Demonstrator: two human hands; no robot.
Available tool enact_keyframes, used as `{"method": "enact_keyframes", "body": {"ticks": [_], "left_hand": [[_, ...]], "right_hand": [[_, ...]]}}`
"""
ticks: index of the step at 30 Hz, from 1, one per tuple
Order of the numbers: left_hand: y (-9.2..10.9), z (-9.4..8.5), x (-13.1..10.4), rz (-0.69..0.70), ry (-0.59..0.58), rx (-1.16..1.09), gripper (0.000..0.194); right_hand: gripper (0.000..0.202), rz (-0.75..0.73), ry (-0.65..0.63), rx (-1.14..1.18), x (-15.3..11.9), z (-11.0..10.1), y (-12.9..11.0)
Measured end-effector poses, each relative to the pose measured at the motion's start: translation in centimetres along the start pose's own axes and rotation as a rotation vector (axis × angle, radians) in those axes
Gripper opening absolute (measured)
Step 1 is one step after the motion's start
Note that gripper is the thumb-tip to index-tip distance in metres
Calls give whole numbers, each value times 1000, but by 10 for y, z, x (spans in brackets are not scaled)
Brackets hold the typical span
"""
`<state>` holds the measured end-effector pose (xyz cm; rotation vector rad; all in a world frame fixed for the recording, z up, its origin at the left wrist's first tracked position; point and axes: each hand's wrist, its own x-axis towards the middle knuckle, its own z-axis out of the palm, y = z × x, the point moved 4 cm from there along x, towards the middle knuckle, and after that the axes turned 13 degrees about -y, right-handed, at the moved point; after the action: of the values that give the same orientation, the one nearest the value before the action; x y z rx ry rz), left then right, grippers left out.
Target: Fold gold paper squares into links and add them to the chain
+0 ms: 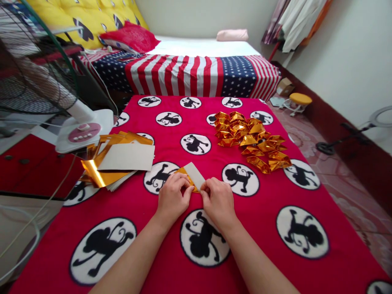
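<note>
A partly folded sheet of gold foil paper (pixel 194 173) lies on the red cloth, its pale back showing beside a shiny gold strip. My left hand (pixel 175 194) grips its left and lower side, fingers bent over it. The thumb and fingers of my right hand (pixel 218 199) pinch its lower right corner. Left of my hands is a loose stack of foil sheets (pixel 127 157), some gold side up, the top one pale side up. To the right, several folded gold paper ingots (pixel 241 132) sit in a cluster.
The red cloth (pixel 257 232) with monkey prints covers the table. An electric fan (pixel 84 130) stands at the left edge. Beyond is a bed (pixel 190 75) with a striped, starred cover and a red pillow (pixel 131 37). A yellow stool (pixel 300 99) is on the floor at right.
</note>
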<state>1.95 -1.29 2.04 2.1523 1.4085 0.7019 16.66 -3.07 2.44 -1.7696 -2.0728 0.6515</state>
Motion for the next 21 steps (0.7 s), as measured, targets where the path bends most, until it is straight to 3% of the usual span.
{"method": "enact_keyframes", "body": {"ticks": [14,21], "left_hand": [[5,0,1,-11,0,76,18],[4,-1,2,-8,-13,73,18]], "right_hand": [[10,-12,7,24,-1,-1,0],[14,-142,-9,76,-5,1,5]]}}
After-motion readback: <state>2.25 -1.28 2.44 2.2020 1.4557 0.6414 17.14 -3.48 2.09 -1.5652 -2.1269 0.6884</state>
